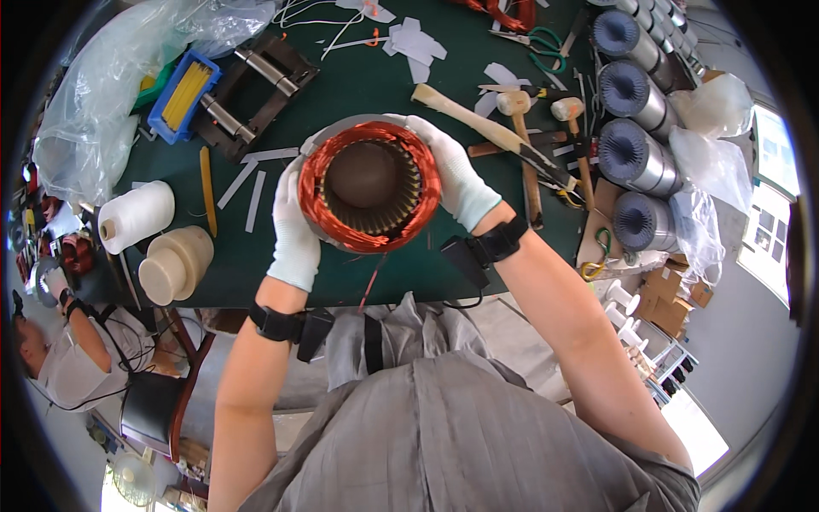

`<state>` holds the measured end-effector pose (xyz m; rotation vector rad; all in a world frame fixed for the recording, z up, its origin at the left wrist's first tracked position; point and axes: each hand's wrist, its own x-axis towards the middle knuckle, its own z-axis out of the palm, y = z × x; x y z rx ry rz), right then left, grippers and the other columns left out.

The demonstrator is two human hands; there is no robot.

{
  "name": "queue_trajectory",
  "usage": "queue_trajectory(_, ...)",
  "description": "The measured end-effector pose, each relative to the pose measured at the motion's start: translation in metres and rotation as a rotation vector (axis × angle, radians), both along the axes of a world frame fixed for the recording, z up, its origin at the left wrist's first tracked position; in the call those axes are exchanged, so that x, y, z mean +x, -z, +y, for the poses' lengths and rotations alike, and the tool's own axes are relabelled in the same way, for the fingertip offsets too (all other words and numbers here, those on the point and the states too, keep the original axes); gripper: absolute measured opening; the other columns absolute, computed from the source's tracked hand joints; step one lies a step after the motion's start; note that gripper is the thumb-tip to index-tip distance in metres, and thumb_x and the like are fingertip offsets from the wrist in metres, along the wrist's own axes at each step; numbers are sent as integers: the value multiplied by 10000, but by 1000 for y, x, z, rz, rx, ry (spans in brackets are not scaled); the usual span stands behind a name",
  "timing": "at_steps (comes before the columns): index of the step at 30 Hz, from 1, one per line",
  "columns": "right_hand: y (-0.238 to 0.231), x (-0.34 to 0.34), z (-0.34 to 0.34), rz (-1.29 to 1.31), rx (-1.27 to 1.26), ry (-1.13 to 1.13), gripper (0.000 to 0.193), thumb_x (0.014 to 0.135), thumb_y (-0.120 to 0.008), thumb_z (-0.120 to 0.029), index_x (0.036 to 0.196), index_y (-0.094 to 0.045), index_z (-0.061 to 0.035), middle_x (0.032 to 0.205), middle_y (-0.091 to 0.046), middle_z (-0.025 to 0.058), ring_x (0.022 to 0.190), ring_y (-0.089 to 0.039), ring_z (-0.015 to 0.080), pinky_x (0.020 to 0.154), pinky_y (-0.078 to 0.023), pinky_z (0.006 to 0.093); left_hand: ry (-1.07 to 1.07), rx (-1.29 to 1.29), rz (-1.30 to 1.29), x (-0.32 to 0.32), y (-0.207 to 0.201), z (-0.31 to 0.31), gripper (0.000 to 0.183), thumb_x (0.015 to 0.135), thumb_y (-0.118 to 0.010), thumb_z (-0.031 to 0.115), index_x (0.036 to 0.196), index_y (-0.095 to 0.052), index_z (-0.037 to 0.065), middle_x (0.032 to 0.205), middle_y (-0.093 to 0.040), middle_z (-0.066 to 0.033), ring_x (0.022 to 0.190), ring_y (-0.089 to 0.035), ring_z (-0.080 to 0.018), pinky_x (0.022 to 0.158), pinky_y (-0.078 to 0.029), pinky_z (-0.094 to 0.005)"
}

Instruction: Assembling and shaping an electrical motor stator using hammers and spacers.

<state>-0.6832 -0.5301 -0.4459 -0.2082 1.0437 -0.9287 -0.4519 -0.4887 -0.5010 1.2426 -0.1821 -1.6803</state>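
Note:
A motor stator (368, 237) with a thick ring of red copper windings stands over the green table, its slotted bore facing up. My left hand (293, 224), in a white glove, presses against its left side. On the right side my other gloved hand, the right one (454, 175), wraps around the outer edge. The two hands grip the stator between them; their fingertips are partly hidden behind it. A thin reddish wire (373, 282) hangs from the winding toward the table's near edge. Whether the stator rests on the table, I cannot tell.
Mallets (519, 128) and a wooden-handled tool (478, 119) lie at the right, beside stacked stator cores (636, 154). To the left are a white thread spool (141, 216), a cream plastic piece (177, 264), a blue bin (183, 96) and a metal fixture (260, 90). A co-worker (77, 350) sits far left.

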Motion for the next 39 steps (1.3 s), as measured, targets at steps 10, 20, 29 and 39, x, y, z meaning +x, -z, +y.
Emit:
queue_trajectory(10, 19, -171, 86, 2077, -430, -338, 421, 904, -686, -228, 1293, -654, -70, 1198, -685, 188, 1147, -638, 387, 1004, -493, 490, 249, -394, -1077, 25, -66, 26, 363, 1012, -530, 61, 1353, -601, -41, 1367, -618, -184, 1266, -599, -294, 1114, -439, -392)
queue_trajectory(20, 38, -195, 132, 1477, -35, -391, 653, 867, -740, -282, 1451, -515, -93, 1168, -705, 230, 1067, -684, 400, 940, -534, 452, 602, -939, -1437, -6, -93, 49, 1079, 824, -833, 528, 1589, -310, -26, 1614, -354, -274, 1484, -373, -443, 1223, -325, -506)
queue_trajectory(29, -49, -133, 127, 861, 63, 105, 289, 1039, -589, -181, 1295, -547, -54, 809, -613, 12, 520, -526, 89, 477, -459, 262, 435, -865, -1498, -26, -94, 66, 1056, 737, -926, 334, 1549, -359, -32, 1552, -408, -274, 1428, -417, -439, 1183, -371, -493)
queue_trajectory(39, -219, -138, 127, 839, -393, -6, 306, 1089, -487, -306, 1198, -594, -41, 846, -552, -27, 613, -500, 61, 496, -413, 195, 579, -861, -1211, -6, -89, 28, 1323, 549, -1023, 263, 1572, -251, -64, 1555, -373, -280, 1439, -403, -437, 1208, -357, -485)
